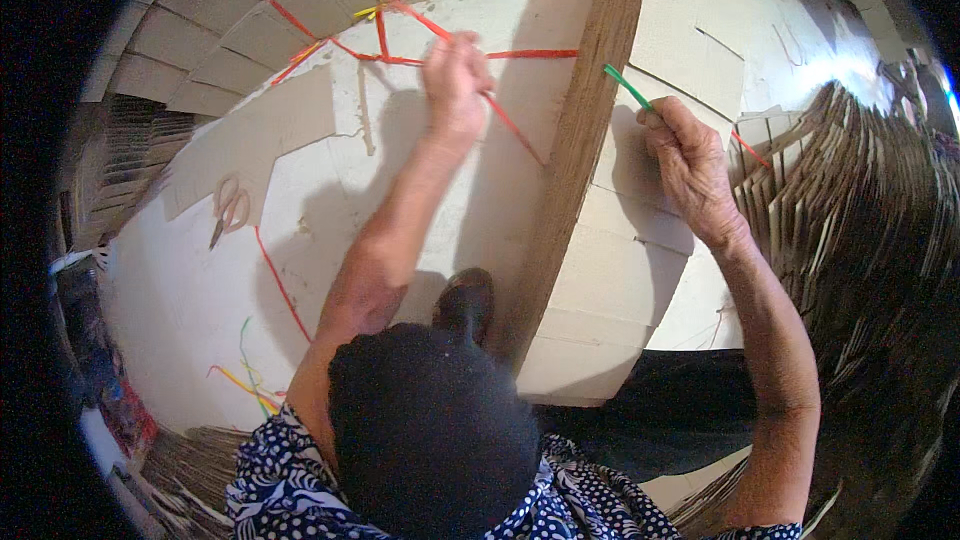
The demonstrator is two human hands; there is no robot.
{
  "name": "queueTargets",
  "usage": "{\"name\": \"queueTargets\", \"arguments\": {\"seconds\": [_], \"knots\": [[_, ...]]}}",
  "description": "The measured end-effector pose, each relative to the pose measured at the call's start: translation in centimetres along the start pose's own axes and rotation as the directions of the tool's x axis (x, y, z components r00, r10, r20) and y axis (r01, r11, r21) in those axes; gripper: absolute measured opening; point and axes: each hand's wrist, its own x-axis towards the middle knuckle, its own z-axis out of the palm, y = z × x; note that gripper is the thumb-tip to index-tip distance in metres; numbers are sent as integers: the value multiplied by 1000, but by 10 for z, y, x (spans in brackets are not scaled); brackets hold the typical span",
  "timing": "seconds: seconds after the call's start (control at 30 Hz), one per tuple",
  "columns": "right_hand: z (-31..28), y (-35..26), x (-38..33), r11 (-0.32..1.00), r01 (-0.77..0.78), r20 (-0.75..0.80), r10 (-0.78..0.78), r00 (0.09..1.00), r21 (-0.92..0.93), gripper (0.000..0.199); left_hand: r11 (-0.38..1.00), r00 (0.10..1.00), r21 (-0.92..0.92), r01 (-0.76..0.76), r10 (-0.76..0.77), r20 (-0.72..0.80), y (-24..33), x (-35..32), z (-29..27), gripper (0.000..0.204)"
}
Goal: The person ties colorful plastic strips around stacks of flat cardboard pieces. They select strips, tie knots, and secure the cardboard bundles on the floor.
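Observation:
Slanting in front of me is a long bundle of flat cardboard pieces (590, 290), its corrugated edges (585, 110) facing left. To the left of it, my left hand (455, 80) is closed around a red plastic strap (425, 22); one strip rises to the upper left and a loose tail hangs below the fist. Another red strip (535, 54) runs behind that hand to the bundle's edge. Over the bundle's right part, my right hand (690, 160) pinches a green strap (625, 86), whose free end points up and left.
Scissors (232, 205) rest beside a flat cardboard sheet (270, 140) on the pale floor. Tied cardboard (210, 35) lies at the upper left. Dense stacked cardboard (850, 190) stands on the right. Loose coloured straps (245, 380) lie lower left, and a dark shoe (465, 300) is near the bundle.

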Motion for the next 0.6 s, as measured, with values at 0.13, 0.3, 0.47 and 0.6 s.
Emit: {"name": "queueTargets", "arguments": {"seconds": [0.13, 0.3, 0.47, 0.6], "knots": [[-31, 1, -3, 971, -83, 32, 78, 996, 224, 17, 1000, 988, 29, 8, -4, -155, 24, 36, -38, 14], [-57, 22, -24, 982, -103, -56, 114, 992, 161, 19, 992, 959, 118, 52, -16, -284, 2, 47, -76, 13], [-42, 104, -64, 949, -192, -225, 250, 942, 251, 14, 950, 952, 238, 204, -135, -276, -46, 47, -81, 10], [-18, 112, -74, 837, -280, -182, 403, 897, 471, 16, 877, 918, 321, 358, -268, -293, -80, 21, -64, 12]]}}
